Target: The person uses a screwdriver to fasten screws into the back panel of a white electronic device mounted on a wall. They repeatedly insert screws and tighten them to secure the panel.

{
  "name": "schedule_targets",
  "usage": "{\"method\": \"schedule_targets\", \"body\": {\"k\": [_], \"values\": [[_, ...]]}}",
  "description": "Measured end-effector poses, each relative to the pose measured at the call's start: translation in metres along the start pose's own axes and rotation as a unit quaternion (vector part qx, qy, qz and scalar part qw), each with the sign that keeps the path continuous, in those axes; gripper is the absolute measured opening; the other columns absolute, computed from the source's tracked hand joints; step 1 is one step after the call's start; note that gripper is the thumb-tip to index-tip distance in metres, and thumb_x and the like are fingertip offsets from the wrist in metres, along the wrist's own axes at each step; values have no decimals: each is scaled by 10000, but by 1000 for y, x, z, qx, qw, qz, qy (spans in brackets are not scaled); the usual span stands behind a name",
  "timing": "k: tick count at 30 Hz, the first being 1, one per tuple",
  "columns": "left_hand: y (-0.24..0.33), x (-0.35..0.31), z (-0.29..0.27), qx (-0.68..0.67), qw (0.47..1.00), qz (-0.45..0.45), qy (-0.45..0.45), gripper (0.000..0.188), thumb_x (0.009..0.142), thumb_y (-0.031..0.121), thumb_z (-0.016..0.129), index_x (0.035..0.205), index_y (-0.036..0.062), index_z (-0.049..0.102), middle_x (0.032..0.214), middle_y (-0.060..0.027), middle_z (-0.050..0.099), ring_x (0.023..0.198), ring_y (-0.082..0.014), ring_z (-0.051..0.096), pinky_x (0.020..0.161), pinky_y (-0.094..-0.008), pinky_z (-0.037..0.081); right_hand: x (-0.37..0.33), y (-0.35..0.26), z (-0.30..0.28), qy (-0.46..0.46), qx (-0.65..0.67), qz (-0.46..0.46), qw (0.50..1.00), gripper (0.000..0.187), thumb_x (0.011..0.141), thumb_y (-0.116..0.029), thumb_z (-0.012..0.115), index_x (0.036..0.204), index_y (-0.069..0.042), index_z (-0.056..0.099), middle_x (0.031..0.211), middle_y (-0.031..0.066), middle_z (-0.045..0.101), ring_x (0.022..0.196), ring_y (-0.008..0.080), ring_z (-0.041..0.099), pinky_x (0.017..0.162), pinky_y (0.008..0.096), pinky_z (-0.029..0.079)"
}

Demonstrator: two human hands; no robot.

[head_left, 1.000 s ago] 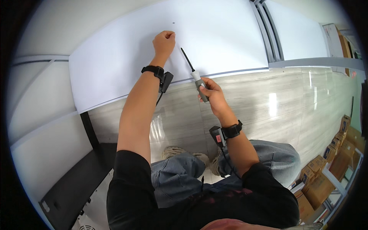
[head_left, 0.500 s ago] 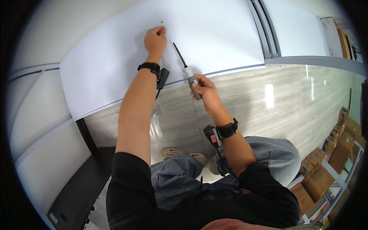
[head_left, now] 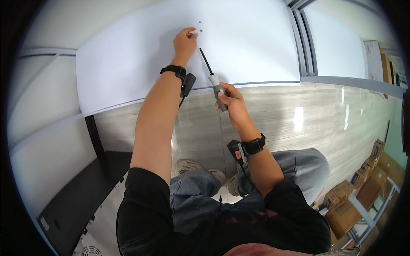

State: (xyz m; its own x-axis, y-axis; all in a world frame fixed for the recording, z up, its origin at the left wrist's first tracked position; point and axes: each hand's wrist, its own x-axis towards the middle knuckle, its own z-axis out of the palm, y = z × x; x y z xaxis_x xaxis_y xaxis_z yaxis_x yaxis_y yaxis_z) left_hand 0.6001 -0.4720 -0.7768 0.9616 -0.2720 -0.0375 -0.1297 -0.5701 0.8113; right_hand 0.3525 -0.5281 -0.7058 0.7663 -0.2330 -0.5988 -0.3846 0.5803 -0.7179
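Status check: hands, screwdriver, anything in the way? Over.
Left fingers parted beside two small dark pieces on white surface. Right hand gripping grey screwdriver, tip apart from pieces. Nothing seen blocking the pieces.

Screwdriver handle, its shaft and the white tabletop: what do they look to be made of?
Handle: probably matt plastic, perhaps rubbery, in two grey tones. Shaft: likely dark-finished metal, being thin, straight and black. Tabletop: smooth, even white with soft shadows, so perhaps laminate or painted board.

Screwdriver (head_left: 214, 79) in right hand (head_left: 234, 103)
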Motion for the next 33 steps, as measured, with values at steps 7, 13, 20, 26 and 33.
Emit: {"method": "schedule_targets", "body": {"k": [7,13,20,26,33], "values": [[5,-89,-119,-450,855,-260,-2,248,942,137,436,1109,6,564,998,-133,632,750,-197,637,682,-307,546,-16,-19,65,-88,-38,29,995,390,903,-156,545,1276,-59,485,921,47,538,740,148,551,608,289,465],[50,-200,-280,-421,857,-255,153,276,936,107,354,1119,24,542,933,-125,655,747,-193,655,633,-284,519,-78,-15,162,-286,-116,98,946,398,933,-174,480,1310,-55,449,944,86,572,734,152,568,536,277,456],[80,-338,-365,-447,764,-221,409,237,953,152,381,1096,48,540,867,-96,656,649,-167,630,556,-256,473,-164,-3,216,-501,-100,152,846,427,898,-173,490,1288,-33,388,935,162,580,551,149,535,452,266,416],[85,-412,-382,-491,717,-189,457,250,967,200,412,1164,62,483,866,-89,649,657,-163,636,567,-256,493,-214,8,228,-568,-116,178,795,467,847,-105,474,1295,-40,362,937,182,574,514,163,517,433,279,411],[67,-417,-385,-494,735,-204,418,292,949,148,403,1209,24,455,872,-109,648,657,-169,646,560,-253,521,-216,23,225,-557,-138,178,800,464,844,-92,461,1298,-52,371,948,180,575,520,159,520,436,280,411]]}}
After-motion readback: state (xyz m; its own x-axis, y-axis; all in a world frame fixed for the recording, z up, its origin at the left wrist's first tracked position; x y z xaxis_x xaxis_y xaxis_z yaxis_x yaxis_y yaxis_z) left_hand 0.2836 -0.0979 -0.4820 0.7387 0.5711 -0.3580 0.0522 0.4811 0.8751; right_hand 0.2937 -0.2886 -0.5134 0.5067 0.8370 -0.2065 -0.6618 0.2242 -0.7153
